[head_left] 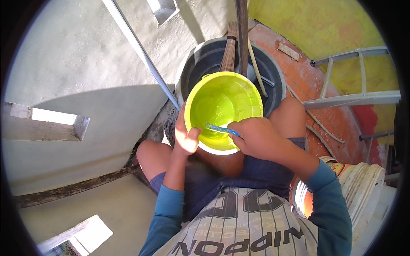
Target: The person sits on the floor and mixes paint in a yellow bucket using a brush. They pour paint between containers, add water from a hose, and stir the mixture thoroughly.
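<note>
We hold a lime-green bucket [224, 111] between our knees, above a big dark tub [273, 81] with sticks standing in it. Our left hand [185, 136] grips the bucket's near rim, thumb curled over the edge, while our right hand [256, 136] is closed around a blue brush handle [220, 129] reaching into the bucket. White pails [363, 187] are stacked beside our right elbow
</note>
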`<action>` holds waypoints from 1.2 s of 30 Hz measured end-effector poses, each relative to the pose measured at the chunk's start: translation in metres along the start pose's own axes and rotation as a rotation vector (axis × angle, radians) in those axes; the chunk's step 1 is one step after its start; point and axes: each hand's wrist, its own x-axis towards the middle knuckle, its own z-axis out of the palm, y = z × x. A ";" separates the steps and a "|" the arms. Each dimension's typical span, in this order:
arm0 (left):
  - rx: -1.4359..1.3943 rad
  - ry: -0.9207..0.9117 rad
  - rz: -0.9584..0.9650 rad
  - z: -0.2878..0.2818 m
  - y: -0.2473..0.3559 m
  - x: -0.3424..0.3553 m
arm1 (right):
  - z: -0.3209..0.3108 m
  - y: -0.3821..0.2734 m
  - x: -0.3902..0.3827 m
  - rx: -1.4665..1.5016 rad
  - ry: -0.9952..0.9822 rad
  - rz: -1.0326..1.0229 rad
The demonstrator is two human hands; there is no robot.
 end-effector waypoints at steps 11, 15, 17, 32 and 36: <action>0.211 -0.045 0.283 0.001 -0.009 -0.004 | -0.009 0.029 -0.005 -0.028 -0.269 -0.221; 0.211 -0.018 0.263 0.004 -0.009 -0.007 | -0.016 0.034 0.002 -0.043 -0.320 -0.246; 0.235 -0.020 0.260 0.003 -0.007 -0.007 | -0.021 0.035 0.005 -0.019 -0.347 -0.244; 0.203 -0.042 0.327 0.009 -0.008 -0.004 | -0.069 0.080 0.036 0.034 -0.569 0.105; 0.248 -0.026 0.367 0.012 -0.009 -0.003 | -0.062 0.075 0.030 -0.034 -0.518 0.106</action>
